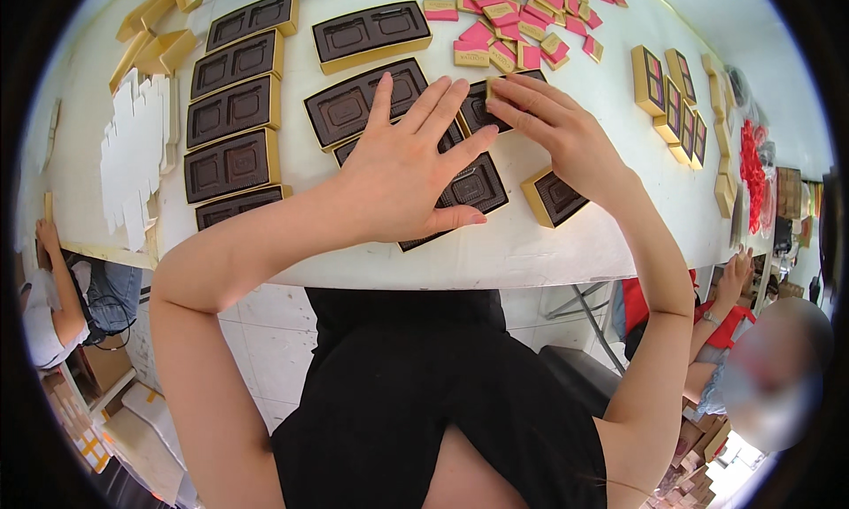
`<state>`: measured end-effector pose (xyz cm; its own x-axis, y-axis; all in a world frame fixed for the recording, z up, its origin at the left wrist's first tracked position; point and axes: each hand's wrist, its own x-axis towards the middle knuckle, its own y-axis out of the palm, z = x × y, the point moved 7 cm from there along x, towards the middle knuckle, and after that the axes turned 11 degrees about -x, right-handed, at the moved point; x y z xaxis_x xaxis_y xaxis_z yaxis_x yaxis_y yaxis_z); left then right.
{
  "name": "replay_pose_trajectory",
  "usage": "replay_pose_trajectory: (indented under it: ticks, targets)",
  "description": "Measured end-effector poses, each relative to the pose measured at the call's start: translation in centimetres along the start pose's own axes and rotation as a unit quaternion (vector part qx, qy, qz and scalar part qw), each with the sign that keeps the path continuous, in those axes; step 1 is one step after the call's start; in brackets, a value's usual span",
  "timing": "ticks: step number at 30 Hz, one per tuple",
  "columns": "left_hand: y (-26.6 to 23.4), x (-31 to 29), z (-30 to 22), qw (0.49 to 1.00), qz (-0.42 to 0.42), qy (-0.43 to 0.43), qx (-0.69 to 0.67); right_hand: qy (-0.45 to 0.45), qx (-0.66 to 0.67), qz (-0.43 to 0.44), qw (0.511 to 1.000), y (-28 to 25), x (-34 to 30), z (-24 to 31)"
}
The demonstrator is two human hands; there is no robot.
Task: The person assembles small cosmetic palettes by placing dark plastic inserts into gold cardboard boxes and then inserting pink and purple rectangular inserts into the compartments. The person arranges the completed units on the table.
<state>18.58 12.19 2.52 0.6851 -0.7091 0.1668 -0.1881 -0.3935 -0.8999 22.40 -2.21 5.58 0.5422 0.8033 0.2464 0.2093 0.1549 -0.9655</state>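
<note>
My left hand (pixel 398 173) lies palm down with fingers spread, open, over gold boxes with dark brown moulded trays. One such box (pixel 340 113) shows beyond its fingers. Another tray (pixel 473 189) shows past its thumb, with parts hidden under the palm. To the right, my right hand (pixel 557 129) has its fingers bent and together above a smaller tray box (pixel 480 113). A narrow gold edge shows at its fingertips; I cannot tell whether it is a separate piece. A small gold box (pixel 557 198) with a brown tray sits below the right wrist.
Tray boxes (pixel 232 109) stand in a column at left, beside white card pieces (pixel 133 160). Another box (pixel 371 33) stands beyond my hands. Small pink-and-gold packets (pixel 522 18) are heaped at the far side. Several small boxes (pixel 676 107) stand at right. People sit at both sides.
</note>
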Motion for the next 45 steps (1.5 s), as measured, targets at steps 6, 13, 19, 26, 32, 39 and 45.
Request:
replay_pose_trajectory:
  ticks: [6,13,19,26,32,39,45]
  targets:
    - [0.0,0.0,0.1,1.0,-0.011,-0.005,-0.017,0.026,-0.048,0.031,0.998,1.4,-0.2,1.4]
    - [0.0,-0.1,0.1,1.0,0.005,0.003,-0.005,0.064,-0.024,0.097,0.993,1.7,-1.7,2.2]
    - [-0.2,-0.1,-0.4,1.0,0.007,0.008,0.019,0.054,0.172,0.078,0.98,0.5,1.1,-2.9]
    - [0.0,0.7,-0.1,0.998,0.061,-0.006,0.029,-0.017,-0.035,0.018,0.999,6.3,8.7,-5.2]
    - [0.1,0.1,-0.5,0.998,0.036,0.024,0.04,0.248,0.197,-0.168,0.934,-1.9,1.4,-7.8]
    - [1.0,0.8,-2.3,0.995,0.068,0.052,0.045,0.443,0.184,-0.308,0.822,-0.8,-13.0,-4.1]
    - [1.8,1.1,-4.0,0.995,0.07,0.07,0.02,0.389,-0.046,-0.248,0.886,-0.7,-12.9,-0.6]
